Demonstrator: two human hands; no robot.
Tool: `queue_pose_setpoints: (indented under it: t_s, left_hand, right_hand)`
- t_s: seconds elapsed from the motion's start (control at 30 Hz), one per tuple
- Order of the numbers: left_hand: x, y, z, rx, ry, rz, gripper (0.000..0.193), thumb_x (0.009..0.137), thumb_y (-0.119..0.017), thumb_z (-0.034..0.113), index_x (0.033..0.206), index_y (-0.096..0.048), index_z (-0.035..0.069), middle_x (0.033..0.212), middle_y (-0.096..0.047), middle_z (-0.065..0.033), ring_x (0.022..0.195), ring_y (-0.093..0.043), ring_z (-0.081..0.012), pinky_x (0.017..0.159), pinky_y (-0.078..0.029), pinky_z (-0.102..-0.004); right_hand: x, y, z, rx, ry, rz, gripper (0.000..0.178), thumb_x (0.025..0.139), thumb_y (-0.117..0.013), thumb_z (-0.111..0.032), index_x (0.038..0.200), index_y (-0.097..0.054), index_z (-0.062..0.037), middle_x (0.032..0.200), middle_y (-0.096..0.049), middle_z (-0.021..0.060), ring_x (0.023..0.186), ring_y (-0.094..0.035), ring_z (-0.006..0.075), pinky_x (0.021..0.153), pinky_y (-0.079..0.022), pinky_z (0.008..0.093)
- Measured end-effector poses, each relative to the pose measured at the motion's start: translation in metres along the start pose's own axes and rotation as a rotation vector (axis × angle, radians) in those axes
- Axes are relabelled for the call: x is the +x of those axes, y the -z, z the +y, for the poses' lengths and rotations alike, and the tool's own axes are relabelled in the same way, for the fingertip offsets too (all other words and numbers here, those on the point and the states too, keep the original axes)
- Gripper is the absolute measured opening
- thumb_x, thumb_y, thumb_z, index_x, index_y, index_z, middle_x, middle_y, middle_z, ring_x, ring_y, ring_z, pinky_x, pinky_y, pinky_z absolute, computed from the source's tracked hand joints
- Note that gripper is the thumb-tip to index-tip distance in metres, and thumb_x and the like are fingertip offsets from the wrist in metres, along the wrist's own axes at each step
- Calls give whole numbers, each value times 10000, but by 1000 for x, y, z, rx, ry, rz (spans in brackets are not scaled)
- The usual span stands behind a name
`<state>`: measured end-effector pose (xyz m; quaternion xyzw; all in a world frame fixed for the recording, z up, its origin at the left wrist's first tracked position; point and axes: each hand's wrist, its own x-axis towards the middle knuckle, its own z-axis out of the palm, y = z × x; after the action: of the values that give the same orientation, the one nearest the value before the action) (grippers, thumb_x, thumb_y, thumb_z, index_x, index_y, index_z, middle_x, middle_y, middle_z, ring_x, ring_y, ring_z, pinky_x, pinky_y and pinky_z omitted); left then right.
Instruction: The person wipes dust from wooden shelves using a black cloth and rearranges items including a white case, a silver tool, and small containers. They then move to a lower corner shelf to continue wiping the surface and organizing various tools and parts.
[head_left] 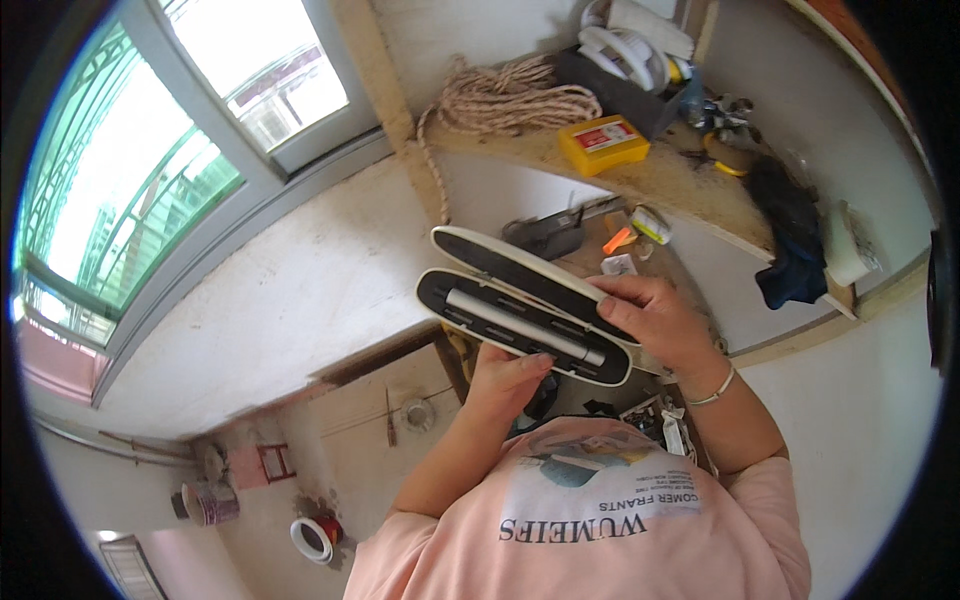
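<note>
Pale pink cloth, the shirt [560, 500], lies nearest. Above it is the case [540, 285], white outside and lined in black, held in the air and spread into two long halves. The left hand [510, 380] is clamped on the near half, thumb over the rim, its fingers mostly hidden underneath. The right hand [660, 318] pinches the right end of the far half, thumb on the inside; a bracelet [715, 388] circles that wrist. A silver rod [525, 327] lies lengthwise in the near half — neither hand touches it.

The case looks light and stiff, best held by its outer walls, well clear of the hinge side. The rod, probably smooth metal, may slip or roll if the case tips; its bare middle seems the surest place to take it.

Beyond the case lies a black tool [550, 235], low beside the wooden shelf [665, 185]. On the shelf sit a yellow box [603, 145] and a heap of rope [515, 97]. Off to the left is the window [140, 190], with a bucket [312, 540] down on the floor — too small to see into.
</note>
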<state>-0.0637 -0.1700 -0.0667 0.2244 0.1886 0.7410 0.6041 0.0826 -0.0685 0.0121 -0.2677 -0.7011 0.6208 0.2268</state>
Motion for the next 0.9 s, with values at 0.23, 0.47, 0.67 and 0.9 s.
queue_pose_setpoints:
  t_s: [0.23,0.47,0.67,0.9]
  left_hand:
    - [12,-10,-5,-21,68,-75,561,622,-607,-54,1155,-439,-3,1100,-530,-141,1033,-513,-257,892,-404,-354]
    - [23,-26,-14,-88,142,-153,578,632,-539,-106,1179,-413,28,1166,-480,-149,1112,-455,-285,936,-376,-422]
    - [33,-42,-23,-86,188,-243,575,629,-533,-105,1176,-416,28,1167,-480,-144,1110,-455,-288,935,-375,-419]
    - [48,-60,-39,-67,217,-222,606,615,-623,-25,1184,-420,18,1133,-503,-146,1077,-480,-288,926,-376,-428]
  right_hand:
    - [-16,15,17,167,-56,193,273,848,-525,-170,1042,-569,17,894,-594,40,816,-529,74,742,-433,212]
    - [-38,62,5,409,-60,445,262,834,-489,-166,953,-529,64,767,-603,149,609,-609,201,472,-498,275]
    - [-50,166,-1,-85,-67,650,231,813,-532,-181,870,-584,37,764,-594,74,628,-560,118,543,-447,238]
    - [-10,214,3,-769,32,760,250,768,-560,-175,913,-601,24,766,-602,89,682,-556,150,636,-417,286]
